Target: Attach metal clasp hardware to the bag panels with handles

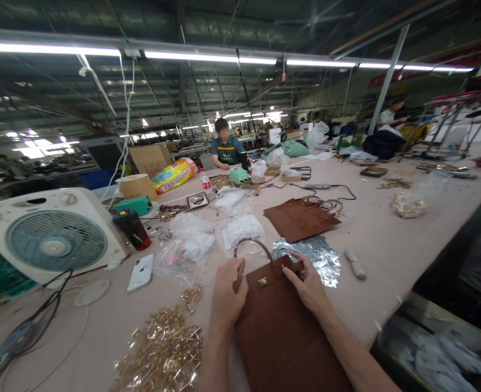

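Observation:
A brown handbag panel [281, 321] with a rounded handle [253, 240] lies in front of me, a small gold clasp [262, 282] on its upper part. My left hand [229, 291] is closed at the panel's upper left, gripping a brown strap end [239, 276] beside the handle. At the upper right corner, my right hand [308, 286] pinches the panel's edge between thumb and fingers. Left of my left forearm is a heap of gold metal fittings [162, 348]. Flat silver metal plates [326, 261] lie just beyond my right hand.
Stacked brown panels with handles [300, 218] lie farther back. At left stand a box fan [56, 234], a dark bottle [132, 228] and a white phone [141, 272]. Plastic bags [191, 239] lie mid-table. A rolled cloth [355, 264] is at right. A co-worker [227, 149] sits opposite.

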`<state>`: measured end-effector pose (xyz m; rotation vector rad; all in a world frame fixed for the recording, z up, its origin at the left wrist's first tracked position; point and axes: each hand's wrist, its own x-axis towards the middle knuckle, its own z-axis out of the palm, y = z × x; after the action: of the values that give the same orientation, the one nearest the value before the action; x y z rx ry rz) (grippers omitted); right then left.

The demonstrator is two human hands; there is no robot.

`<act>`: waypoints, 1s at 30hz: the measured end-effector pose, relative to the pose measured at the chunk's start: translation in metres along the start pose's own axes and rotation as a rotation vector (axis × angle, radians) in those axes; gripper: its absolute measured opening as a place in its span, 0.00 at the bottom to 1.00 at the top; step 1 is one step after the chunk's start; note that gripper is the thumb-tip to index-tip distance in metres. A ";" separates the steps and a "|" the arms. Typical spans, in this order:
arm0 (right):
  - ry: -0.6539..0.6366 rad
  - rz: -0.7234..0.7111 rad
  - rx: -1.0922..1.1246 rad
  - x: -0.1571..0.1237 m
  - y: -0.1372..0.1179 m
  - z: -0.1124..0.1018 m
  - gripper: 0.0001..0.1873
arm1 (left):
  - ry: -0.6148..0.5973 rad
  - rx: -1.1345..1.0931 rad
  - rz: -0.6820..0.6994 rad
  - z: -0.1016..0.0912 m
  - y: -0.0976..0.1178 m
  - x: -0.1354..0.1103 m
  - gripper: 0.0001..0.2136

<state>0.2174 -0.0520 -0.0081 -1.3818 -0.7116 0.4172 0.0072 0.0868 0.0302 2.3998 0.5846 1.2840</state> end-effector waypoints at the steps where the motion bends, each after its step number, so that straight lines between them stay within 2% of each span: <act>1: 0.000 0.002 0.015 0.000 0.000 0.000 0.34 | 0.057 0.003 -0.011 0.001 0.000 0.000 0.20; 5: 0.018 -0.003 0.089 -0.002 -0.003 -0.002 0.33 | 0.255 -0.005 -0.060 0.006 0.000 0.000 0.20; 8: 0.032 -0.031 0.087 -0.003 -0.007 -0.003 0.31 | 0.347 -0.117 -0.134 0.011 -0.004 -0.003 0.17; 11: 0.045 -0.051 0.044 -0.004 -0.010 -0.003 0.30 | 0.371 -0.134 -0.206 0.015 -0.012 -0.008 0.15; 16: 0.079 -0.048 -0.013 -0.009 -0.009 -0.004 0.30 | 0.407 0.122 -0.249 0.017 -0.020 -0.014 0.13; 19: 0.049 -0.054 -0.050 -0.020 -0.012 -0.008 0.31 | 0.437 0.203 -0.224 0.015 -0.019 -0.017 0.12; 23: -0.053 -0.063 -0.153 -0.043 -0.020 -0.020 0.34 | 0.438 0.272 -0.164 0.013 -0.006 -0.025 0.11; 25: -0.063 -0.051 -0.209 -0.055 -0.025 -0.029 0.36 | 0.404 0.292 -0.129 0.013 0.007 -0.030 0.11; 30: 0.042 0.042 -0.285 -0.081 -0.038 -0.053 0.52 | 0.282 0.277 -0.028 0.006 0.043 -0.038 0.11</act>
<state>0.1891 -0.1504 0.0102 -1.6709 -0.7280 0.3268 0.0012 0.0299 0.0215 2.4269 0.9269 1.6378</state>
